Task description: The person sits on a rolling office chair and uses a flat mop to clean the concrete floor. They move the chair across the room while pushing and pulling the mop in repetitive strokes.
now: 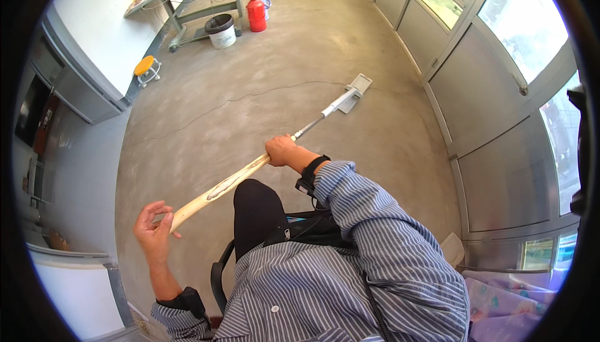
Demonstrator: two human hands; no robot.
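Observation:
A long-handled tool slants across the view in front of me, from lower left to upper right. Its pale wooden handle (220, 187) has a rough brown patch along the middle. Beyond that comes a thin metal shaft (310, 126), then a light sleeve and a flat, roughly rectangular grey head (355, 93), seen against the floor. My right hand (281, 150) is closed around the far part of the handle, close to the metal shaft. Around the near end, my left hand (154, 222) holds loosely, thumb against the wood and some fingers raised.
A grey-framed workbench (201, 13) stands at the back left, near a lined waste bucket (221, 36) and a red vacuum flask (256, 13). A yellow-topped stool (146, 66) is by the white wall. Metal door panels (478, 79) run along the right. A black chair armrest (219, 271) is beside me.

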